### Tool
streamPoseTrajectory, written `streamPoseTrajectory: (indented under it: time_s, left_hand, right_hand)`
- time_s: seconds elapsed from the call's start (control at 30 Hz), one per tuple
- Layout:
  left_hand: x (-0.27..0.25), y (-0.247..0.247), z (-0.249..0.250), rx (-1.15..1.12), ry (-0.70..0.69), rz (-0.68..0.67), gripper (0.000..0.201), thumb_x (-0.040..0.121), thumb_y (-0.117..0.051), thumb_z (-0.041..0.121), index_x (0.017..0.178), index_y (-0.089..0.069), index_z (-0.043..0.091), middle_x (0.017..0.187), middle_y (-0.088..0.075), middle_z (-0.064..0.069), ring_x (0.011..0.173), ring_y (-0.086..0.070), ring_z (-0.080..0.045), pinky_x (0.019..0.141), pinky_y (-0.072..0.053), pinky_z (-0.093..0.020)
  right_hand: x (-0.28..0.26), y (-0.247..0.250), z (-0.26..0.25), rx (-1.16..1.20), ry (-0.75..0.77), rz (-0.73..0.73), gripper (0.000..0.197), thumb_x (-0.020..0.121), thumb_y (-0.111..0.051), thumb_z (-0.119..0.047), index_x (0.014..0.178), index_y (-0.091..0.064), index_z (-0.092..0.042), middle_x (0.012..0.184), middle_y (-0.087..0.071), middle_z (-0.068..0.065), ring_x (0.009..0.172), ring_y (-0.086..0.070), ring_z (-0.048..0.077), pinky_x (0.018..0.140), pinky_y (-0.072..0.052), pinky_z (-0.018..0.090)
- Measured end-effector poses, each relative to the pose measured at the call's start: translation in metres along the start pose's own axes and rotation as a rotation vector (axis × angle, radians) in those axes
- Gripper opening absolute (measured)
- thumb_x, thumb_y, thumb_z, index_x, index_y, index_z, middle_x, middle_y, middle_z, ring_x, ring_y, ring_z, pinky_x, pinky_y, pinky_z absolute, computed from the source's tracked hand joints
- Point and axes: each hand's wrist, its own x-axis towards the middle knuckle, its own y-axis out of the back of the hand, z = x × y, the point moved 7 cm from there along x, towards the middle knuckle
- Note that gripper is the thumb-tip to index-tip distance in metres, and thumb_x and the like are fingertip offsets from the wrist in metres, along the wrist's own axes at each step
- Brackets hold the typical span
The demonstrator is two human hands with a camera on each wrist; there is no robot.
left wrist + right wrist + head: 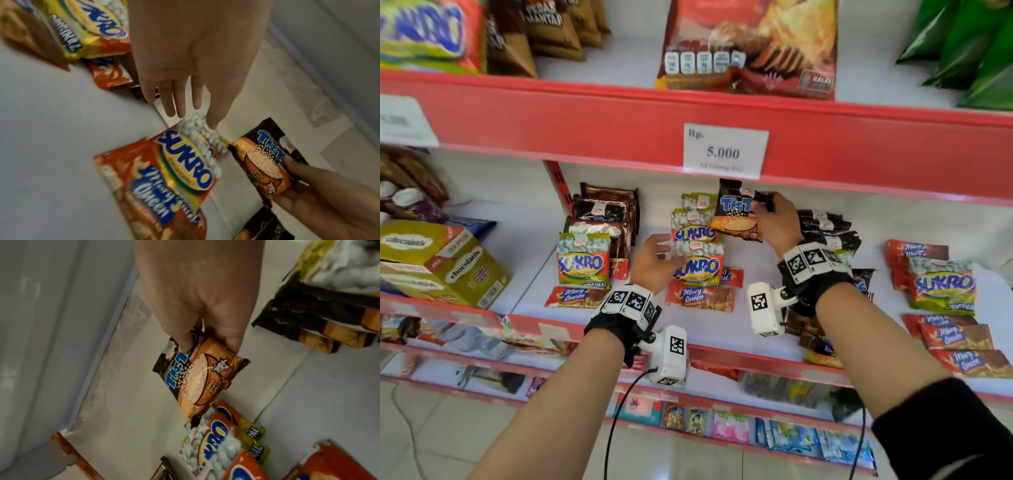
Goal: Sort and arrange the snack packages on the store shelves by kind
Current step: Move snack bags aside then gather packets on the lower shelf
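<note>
Two hands busy | your right hand (774, 222) pinches the Tic Tac pack (739, 214) aloft behind the Sukro stack (697, 246), long axis tilted | your left hand (654, 262), fingers straight, reaches the front Sukro pack, nearer it | contact probably light; blur hides it

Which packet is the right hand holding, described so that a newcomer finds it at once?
On the middle shelf, below the 5.000 price tag, the right hand holds a Tic Tac packet off the shelf, over the Sukro stack. Unlike those yellow-and-orange Sukro bags, it is black and orange with blue lettering.
</note>
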Motion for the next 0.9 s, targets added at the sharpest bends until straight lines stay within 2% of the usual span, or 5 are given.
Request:
streamPoseTrajectory:
  time_s: [0.23, 0.43, 0.57, 0.73, 0.9]
  left_hand:
    - [-0.023, -0.02, 0.067, -0.107, -0.156, 0.017, 0.031, 0.083, -0.062, -0.005, 0.114, -0.057, -0.001, 0.097, -0.065, -0.017, 0.081, -0.062, -0.013, 0.068, -0.051, -0.016]
    - [-0.046, -0.096, 0.097, -0.107, -0.205, -0.104, 0.031, 0.087, -0.061, 0.003, 0.117, -0.054, 0.001, 0.103, -0.063, -0.017, 0.096, -0.059, -0.021, 0.088, -0.048, -0.026]
    - [-0.053, -0.141, 0.089, 0.0, -0.162, -0.175, 0.04, 0.088, -0.065, 0.02, 0.124, -0.053, 0.009, 0.117, -0.061, -0.015, 0.107, -0.059, -0.023, 0.088, -0.048, -0.027]
    - [-0.055, -0.182, 0.068, 0.068, -0.025, -0.251, 0.047, 0.086, -0.067, 0.023, 0.128, -0.049, 0.011, 0.11, -0.058, -0.01, 0.088, -0.057, -0.014, 0.067, -0.045, -0.014]
    - [-0.053, -0.212, 0.057, 0.152, -0.044, -0.261, 0.047, 0.08, -0.074, 0.021, 0.121, -0.053, 0.012, 0.098, -0.058, 0.0, 0.081, -0.055, -0.007, 0.056, -0.043, -0.007]
  right_hand:
    - [-0.015, 0.051, -0.003, 0.144, -0.018, -0.093, 0.017, 0.095, -0.052, -0.021, 0.1, -0.061, -0.008, 0.093, -0.069, 0.013, 0.078, -0.065, 0.028, 0.075, -0.052, 0.044]
    - [-0.024, 0.119, 0.013, 0.414, -0.126, -0.16, 0.033, 0.097, -0.049, -0.009, 0.128, -0.05, 0.003, 0.129, -0.057, 0.022, 0.117, -0.056, 0.038, 0.101, -0.043, 0.057]
    - [-0.024, 0.159, 0.042, 0.37, -0.139, -0.15, 0.025, 0.097, -0.05, -0.01, 0.118, -0.056, 0.001, 0.093, -0.059, 0.011, 0.085, -0.054, 0.029, 0.083, -0.043, 0.038]
    - [-0.025, 0.182, 0.072, 0.384, -0.146, -0.116, 0.006, 0.095, -0.052, -0.009, 0.093, -0.058, -0.009, 0.093, -0.056, 0.014, 0.085, -0.049, 0.026, 0.077, -0.041, 0.041]
    - [-0.017, 0.2, 0.095, 0.457, -0.138, -0.021, 0.02, 0.095, -0.052, -0.01, 0.113, -0.059, -0.003, 0.109, -0.064, 0.015, 0.093, -0.063, 0.023, 0.081, -0.054, 0.033]
